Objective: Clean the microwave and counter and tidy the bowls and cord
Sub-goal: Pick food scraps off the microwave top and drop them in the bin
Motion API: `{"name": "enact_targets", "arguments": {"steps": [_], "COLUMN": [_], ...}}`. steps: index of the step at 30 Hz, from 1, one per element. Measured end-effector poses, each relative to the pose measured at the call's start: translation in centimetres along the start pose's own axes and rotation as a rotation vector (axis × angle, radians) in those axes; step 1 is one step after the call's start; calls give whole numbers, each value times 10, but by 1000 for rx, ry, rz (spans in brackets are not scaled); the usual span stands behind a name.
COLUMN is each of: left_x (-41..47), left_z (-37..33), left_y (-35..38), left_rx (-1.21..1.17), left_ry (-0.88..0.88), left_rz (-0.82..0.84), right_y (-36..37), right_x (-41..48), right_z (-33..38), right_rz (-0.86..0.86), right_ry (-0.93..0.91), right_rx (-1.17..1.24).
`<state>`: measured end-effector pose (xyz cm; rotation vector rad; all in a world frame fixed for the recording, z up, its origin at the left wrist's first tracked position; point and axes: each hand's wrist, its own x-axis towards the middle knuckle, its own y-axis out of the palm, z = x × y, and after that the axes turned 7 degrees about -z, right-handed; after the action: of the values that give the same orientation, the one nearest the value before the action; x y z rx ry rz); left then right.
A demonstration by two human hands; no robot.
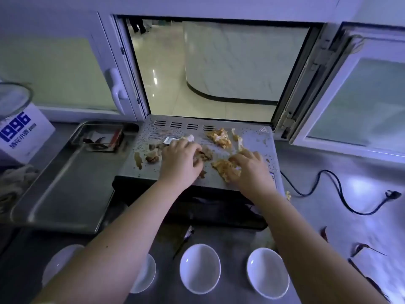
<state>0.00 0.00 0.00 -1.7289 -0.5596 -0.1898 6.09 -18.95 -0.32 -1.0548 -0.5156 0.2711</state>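
The grey microwave (258, 141) stands on the counter, its top strewn with food scraps and crumbs. My left hand (180, 160) curls its fingers round brown scraps (205, 154) in the middle of the top. My right hand (252, 166) grips an orange peel-like scrap (223, 167) near the front edge. More orange scraps (220, 137) lie toward the back. Several white bowls (199, 267) stand in a row on the counter in front. The black cord (335, 189) snakes across the counter on the right, its plug (393, 195) lying loose.
A steel tray (65, 189) sits left of the microwave, a smaller tray (98, 137) with scraps behind it. A white box (22, 132) stands far left. Dried chilli pieces (361, 246) lie on the counter at right. An open window (208, 69) is behind.
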Motion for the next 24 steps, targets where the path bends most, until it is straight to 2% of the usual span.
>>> {"name": "enact_targets", "arguments": {"steps": [6,10,24], "left_x": [8,12,30], "left_z": [1,6,20], "left_y": [13,18,27], "left_rx": [-6,-29,-110], "left_ry": [62,103,193], "left_rz": [55,49,183], "right_y": [9,13,17], "right_x": [9,7,6], "right_z": [3,6,8], "right_rz": [18,-13,-128], "right_ry": [23,68,117], "right_rx": [-136,-141,19]}}
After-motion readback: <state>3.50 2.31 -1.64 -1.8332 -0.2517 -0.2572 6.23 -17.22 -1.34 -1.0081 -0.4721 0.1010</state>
